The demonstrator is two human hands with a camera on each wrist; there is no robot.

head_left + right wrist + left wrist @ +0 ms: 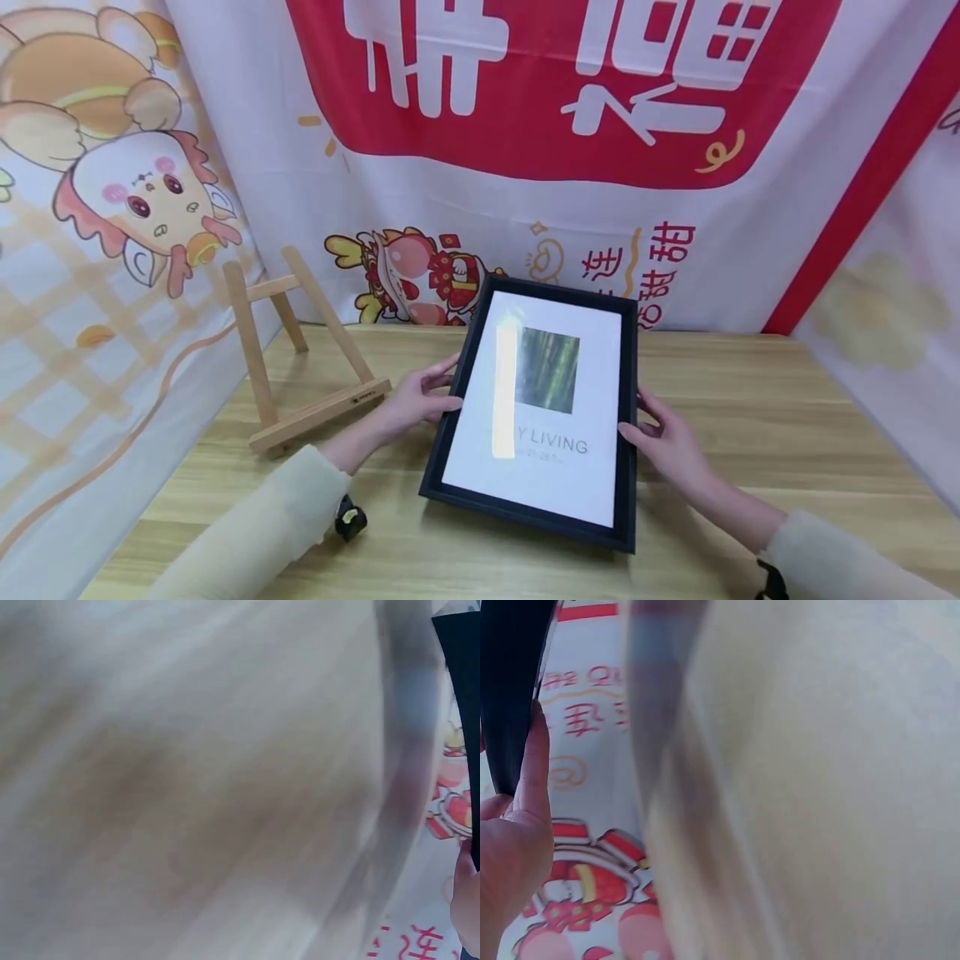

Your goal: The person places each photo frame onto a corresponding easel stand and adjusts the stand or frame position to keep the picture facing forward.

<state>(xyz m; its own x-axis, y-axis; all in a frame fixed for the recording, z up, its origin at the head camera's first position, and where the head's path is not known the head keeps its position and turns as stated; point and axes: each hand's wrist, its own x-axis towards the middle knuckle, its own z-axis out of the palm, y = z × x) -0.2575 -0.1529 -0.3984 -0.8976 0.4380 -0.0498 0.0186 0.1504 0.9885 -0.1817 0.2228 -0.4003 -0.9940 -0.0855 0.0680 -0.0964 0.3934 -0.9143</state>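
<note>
Picture frame (pixel 543 408), long axis near-to-far, tilted off worktop (pixel 750 417), gripped between left hand (pixel 420 400) fingers and right hand (pixel 663 442) fingers on its side edges.

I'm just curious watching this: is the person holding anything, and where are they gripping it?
Yes, a black picture frame, held by its two long side edges: left hand on the left edge, right hand on the right edge.

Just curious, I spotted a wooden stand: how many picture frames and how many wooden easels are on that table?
1 picture frame, black, held at its side edges by the left hand and right hand. 1 wooden easel, bare, left of the frame. None seem hidden.
</note>
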